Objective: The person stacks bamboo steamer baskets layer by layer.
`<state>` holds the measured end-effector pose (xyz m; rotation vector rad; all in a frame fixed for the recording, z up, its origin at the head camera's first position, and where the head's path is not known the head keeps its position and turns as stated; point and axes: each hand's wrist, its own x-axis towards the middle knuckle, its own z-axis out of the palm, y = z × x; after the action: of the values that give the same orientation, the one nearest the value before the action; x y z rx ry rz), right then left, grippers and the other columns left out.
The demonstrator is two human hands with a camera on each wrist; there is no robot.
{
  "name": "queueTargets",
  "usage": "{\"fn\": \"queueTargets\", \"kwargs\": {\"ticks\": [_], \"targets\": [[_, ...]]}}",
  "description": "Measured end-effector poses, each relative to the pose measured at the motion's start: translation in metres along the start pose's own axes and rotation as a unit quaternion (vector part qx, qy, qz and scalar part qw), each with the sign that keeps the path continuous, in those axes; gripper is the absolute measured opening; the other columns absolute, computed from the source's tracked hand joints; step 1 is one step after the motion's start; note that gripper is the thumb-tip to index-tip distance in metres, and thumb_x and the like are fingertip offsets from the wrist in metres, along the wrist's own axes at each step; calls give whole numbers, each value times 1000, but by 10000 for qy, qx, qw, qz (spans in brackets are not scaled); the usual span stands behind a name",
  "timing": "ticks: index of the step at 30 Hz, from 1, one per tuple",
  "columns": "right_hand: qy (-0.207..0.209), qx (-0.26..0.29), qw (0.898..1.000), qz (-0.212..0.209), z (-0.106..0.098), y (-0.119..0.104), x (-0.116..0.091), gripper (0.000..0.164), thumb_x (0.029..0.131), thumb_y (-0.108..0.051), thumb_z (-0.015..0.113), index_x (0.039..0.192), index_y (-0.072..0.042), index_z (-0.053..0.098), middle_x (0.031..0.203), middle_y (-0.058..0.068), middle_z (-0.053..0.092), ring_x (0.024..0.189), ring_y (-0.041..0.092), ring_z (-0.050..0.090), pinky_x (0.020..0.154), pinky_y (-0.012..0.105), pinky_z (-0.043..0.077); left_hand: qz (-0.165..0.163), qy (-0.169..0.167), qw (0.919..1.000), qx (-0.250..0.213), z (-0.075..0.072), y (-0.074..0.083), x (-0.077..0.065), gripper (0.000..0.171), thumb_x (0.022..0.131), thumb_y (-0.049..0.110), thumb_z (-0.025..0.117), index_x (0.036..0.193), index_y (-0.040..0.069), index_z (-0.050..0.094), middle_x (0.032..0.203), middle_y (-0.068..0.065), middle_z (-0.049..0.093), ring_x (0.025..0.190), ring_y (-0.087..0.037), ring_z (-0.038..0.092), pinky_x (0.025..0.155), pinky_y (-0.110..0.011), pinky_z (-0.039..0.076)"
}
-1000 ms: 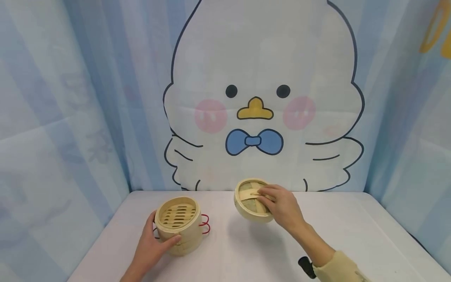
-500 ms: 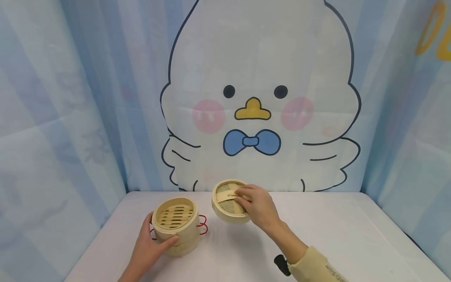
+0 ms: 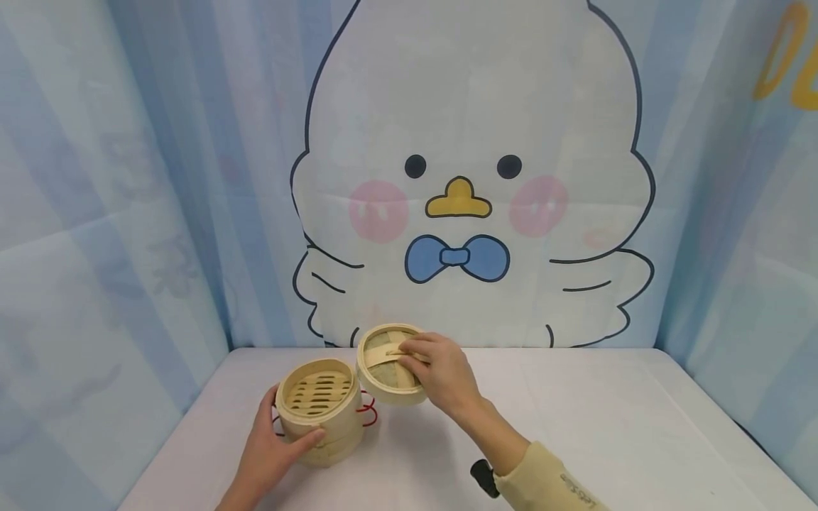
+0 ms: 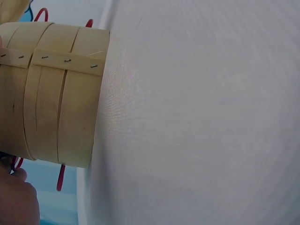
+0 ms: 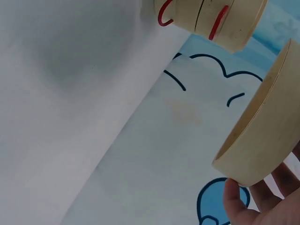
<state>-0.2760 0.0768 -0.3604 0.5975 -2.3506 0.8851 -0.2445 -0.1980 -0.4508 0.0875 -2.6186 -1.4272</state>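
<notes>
Steamer stack stands upright on the table, tiers seated one on another; I judge the stacking done. Its top is uncovered, slats showing.

Left hand: grip wrapped on the stack, thumb across the near side, fingers round the left side.

Right hand: grip narrow, pinching the lid near its top strap. Lid tilted, raised off the table, just right of the stack; right-wrist view shows a gap between them.

Left to do, my reading: seating the lid on the stack.
</notes>
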Motion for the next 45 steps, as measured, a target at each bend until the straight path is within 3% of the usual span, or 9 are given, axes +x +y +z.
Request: {"fn": "queueTargets", "kwargs": {"ticks": [7,15,29,36,45], "targets": [[-29,66,9999,-110,6,-11,5,17,79,-21,76,95,-14,74,102,-1,67,101,20,60,86,37,50,-20,-5,10000,42,-1,1,0,123,63,58,78,148,6,7,150,-20,16,135,-39,19,103,-60,23],[-123,152,9996,-216,16,-24,14,17,80,-20,75,95,-13,74,102,0,67,100,19,60,86,35,50,-1,9,10000,36,-1,0,0,122,63,57,78,148,5,7,149,-19,19,132,-36,24,100,-59,30],[-441,157,9989,-68,30,-37,18,16,82,-23,73,95,-15,74,104,-3,66,100,16,60,86,33,49,241,-37,9997,-14,2,2,2,117,65,55,78,147,5,11,148,-19,21,133,-35,25,102,-59,28],[-562,181,9983,16,38,-44,18,17,83,-24,72,97,-16,74,105,-4,65,101,14,60,86,31,49,256,2,9997,-47,2,1,0,116,65,54,79,146,5,12,145,-17,25,129,-33,29,99,-58,32],[-671,-148,9975,-175,53,-57,23,17,83,-28,72,97,-19,74,103,-7,66,98,13,60,85,29,50,278,-9,9996,8,-2,-1,0,112,67,55,77,146,7,13,142,-15,29,128,-32,31,97,-59,34]]}}
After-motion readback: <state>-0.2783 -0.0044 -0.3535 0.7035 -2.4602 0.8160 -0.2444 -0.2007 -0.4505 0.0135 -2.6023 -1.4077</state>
